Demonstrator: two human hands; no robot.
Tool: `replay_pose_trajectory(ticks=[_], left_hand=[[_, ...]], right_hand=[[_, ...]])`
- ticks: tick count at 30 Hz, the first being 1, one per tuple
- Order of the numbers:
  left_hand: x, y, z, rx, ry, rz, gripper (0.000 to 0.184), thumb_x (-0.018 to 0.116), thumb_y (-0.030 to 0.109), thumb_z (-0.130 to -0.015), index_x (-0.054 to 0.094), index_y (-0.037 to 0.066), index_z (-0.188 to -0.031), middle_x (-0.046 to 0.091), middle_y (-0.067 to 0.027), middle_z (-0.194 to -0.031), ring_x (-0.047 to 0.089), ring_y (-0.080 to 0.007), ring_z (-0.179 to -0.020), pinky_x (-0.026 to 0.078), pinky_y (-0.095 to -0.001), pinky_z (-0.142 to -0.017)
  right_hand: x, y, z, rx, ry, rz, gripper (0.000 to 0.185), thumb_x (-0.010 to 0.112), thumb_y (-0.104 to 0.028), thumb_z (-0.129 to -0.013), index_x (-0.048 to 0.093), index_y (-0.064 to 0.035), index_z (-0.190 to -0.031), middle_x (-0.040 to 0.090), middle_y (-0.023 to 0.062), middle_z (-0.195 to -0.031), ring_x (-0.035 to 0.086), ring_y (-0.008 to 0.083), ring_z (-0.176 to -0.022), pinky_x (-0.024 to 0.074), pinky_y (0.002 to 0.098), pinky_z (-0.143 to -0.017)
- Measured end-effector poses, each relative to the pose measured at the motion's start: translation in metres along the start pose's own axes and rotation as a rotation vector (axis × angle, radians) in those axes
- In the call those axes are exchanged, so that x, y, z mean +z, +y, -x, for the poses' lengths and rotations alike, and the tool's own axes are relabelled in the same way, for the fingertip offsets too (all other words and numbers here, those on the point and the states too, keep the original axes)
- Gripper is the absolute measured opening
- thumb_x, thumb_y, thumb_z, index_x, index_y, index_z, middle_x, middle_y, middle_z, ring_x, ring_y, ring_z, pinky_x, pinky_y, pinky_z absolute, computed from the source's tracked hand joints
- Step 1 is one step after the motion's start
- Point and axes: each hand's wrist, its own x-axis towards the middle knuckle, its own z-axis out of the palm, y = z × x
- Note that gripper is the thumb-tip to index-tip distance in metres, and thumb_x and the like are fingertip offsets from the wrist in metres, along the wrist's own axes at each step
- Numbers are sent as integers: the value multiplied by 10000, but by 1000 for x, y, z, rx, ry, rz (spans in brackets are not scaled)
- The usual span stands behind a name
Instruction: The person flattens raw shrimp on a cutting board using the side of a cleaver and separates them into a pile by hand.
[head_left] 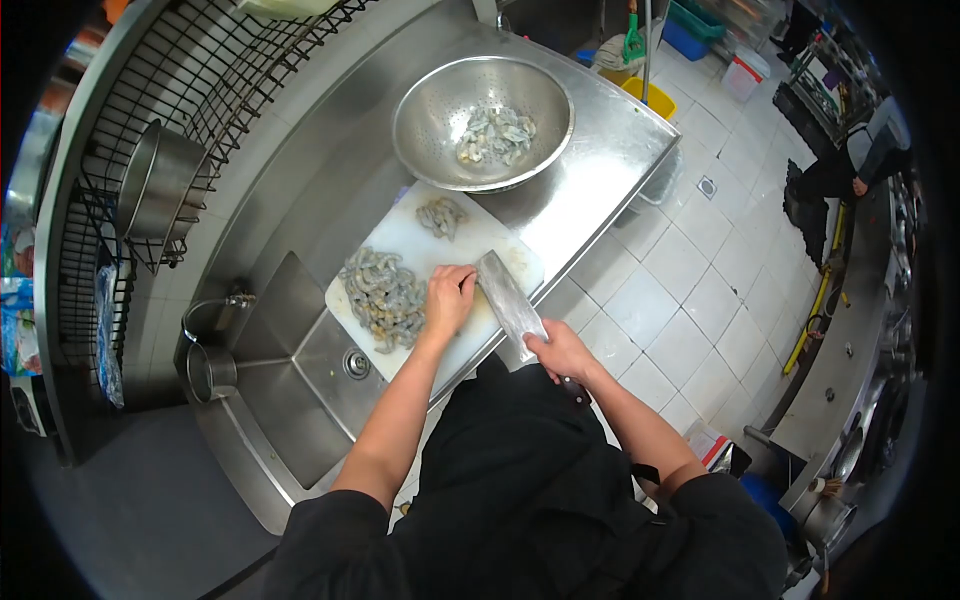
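cleaver (508,303) clamped in right grip (562,353); left grip (449,300) curled beside it, whether pinching anything unclear.

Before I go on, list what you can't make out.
In the head view:
What the left grip may pinch: hidden by its curled fingers.
Most of the cleaver handle: covered by the right grip.
Chopping board beneath the larger shrimp pile: covered by it.
Head of the co-worker: cut off by the dark edge.

Right hand (562,352) grips the cleaver (508,300) at centre, left hand (449,302) curled beside its blade! Shrimp (384,290) heaped on the board (480,232), centre-left, more in the colander (428,120), upper centre!
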Motion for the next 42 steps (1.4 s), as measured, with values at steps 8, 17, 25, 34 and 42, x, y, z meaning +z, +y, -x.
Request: replay_pose_trajectory(ticks=[8,17,25,34,42], left_hand=[[-2,12,11,-414,-24,122,227,719,109,-852,763,25,-1058,759,-168,-924,737,-244,-783,563,-337,-757],[15,19,20,-489,82,81,196,740,100,-829,765,0,-996,756,-147,-838,709,-183,-732,551,-307,-711],[7,18,32,-534,-12,101,171,745,74,-820,768,-1,-971,750,-113,-799,687,-160,-696,548,-305,-689],[21,20,34,-542,115,62,135,745,71,-810,752,-28,-902,723,-99,-721,669,-152,-625,533,-305,-606],[24,10,25,-673,65,74,196,737,169,-806,763,0,-902,736,-173,-790,722,-276,-729,559,-375,-722]], right_hand=[[12,12,-30,-106,85,46,314,542,-227,-981,551,65,-1096,558,117,-575,522,203,-365,422,366,-360],[8,25,5,-104,66,112,315,549,-236,-968,549,74,-1024,596,145,-605,556,226,-387,440,388,-376],[9,26,-18,-144,61,88,293,544,-229,-982,541,55,-1057,552,112,-571,515,199,-368,414,369,-364],[14,34,10,-178,66,107,298,532,-234,-985,540,63,-1006,582,160,-587,563,241,-395,441,400,-379],[8,36,28,-122,43,166,305,540,-244,-992,534,60,-1006,569,155,-574,553,240,-392,432,395,-379]])
